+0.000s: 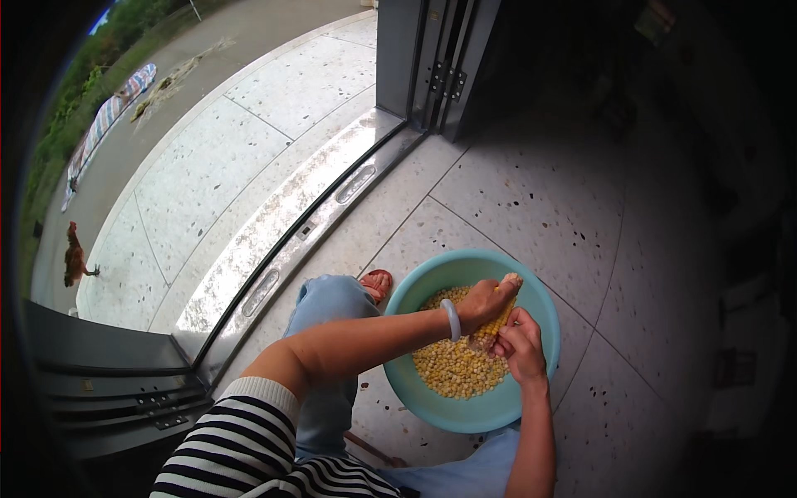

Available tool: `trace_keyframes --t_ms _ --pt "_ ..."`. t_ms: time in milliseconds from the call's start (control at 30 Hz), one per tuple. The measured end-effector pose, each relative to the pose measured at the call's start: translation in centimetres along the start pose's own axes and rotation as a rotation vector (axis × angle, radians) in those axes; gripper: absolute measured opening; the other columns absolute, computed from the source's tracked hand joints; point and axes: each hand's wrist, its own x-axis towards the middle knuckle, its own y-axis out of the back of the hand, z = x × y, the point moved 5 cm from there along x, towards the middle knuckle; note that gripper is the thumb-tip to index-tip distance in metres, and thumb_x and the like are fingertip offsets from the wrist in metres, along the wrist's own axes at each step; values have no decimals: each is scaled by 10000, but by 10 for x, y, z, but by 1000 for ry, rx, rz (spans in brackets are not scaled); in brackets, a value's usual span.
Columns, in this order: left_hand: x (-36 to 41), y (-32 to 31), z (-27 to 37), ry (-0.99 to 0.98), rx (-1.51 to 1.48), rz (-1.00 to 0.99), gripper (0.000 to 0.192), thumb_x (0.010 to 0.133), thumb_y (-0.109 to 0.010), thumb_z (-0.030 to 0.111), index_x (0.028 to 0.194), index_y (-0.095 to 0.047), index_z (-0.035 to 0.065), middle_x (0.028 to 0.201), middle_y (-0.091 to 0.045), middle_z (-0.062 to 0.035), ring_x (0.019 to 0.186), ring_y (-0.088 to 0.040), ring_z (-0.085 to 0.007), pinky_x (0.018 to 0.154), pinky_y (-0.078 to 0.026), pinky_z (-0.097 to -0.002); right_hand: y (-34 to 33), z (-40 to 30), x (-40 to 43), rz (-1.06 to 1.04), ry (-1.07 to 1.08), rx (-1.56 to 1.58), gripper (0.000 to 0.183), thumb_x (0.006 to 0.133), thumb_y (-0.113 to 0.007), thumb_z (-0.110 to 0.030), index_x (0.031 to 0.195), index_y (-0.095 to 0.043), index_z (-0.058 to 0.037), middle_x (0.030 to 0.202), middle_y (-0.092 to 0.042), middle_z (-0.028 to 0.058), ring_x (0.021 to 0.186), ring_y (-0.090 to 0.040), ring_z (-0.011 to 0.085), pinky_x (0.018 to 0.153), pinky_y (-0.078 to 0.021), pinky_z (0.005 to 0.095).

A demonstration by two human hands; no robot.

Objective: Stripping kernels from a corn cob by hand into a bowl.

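Note:
My left hand [489, 304], with a pale bangle [451, 320] at its wrist, is closed around the upper part of a corn cob [498, 325]. The cob has yellow kernels on it and a partly bare lower end. My right hand [522, 342] has its thumb and fingers against the cob's lower side. Both hands are over a turquoise plastic basin [473, 422], between my legs. Loose corn kernels [461, 373] cover the basin's bottom. The palm side of my left hand is hidden.
Left of the basin are my bent knee in jeans [330, 305] and a red sandal [377, 285]. A metal door threshold [305, 231] crosses the terrazzo floor, beside a dark door frame [429, 68]. Outside stands a chicken [75, 255], near a striped sheet [103, 124]. The right side is dark.

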Motion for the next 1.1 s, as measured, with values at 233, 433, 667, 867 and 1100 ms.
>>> trace_keyframes --t_ms 233,433,667,867,1100 --pt "7 4 -2 -41 117 126 626 937 -433 502 945 -593 -103 837 -601 -144 808 -567 -212 740 -456 -352 3 -16 -8 71 -116 -182 147 840 -571 -27 865 -430 -55 585 -464 14 440 -392 68 434 -384 269" --pt "0 -1 10 -135 180 144 623 938 -419 510 868 -588 -86 763 -595 -170 744 -580 -245 695 -464 -393 1 -8 -6 41 -51 -30 152 845 -545 -27 921 -414 -43 572 -467 32 428 -396 90 429 -395 283" --pt "1 -1 5 -127 193 165 656 948 -392 539 852 -582 -82 745 -604 -180 746 -602 -260 685 -471 -397 1 -4 0 33 -17 -20 151 807 -492 21 889 -386 -49 558 -456 52 417 -395 107 417 -396 296" --pt "4 0 -4 -205 201 226 652 959 -387 528 855 -589 -84 749 -623 -196 742 -628 -288 679 -479 -400 -4 -4 2 19 -29 -12 157 766 -436 52 846 -352 -54 537 -406 41 389 -348 100 381 -357 297" --pt "11 -1 -9 -165 95 91 628 951 -402 502 784 -574 -79 694 -590 -170 701 -581 -235 668 -457 -392 2 3 6 17 98 -114 138 769 -422 16 835 -360 -88 550 -381 4 415 -319 80 385 -332 266"
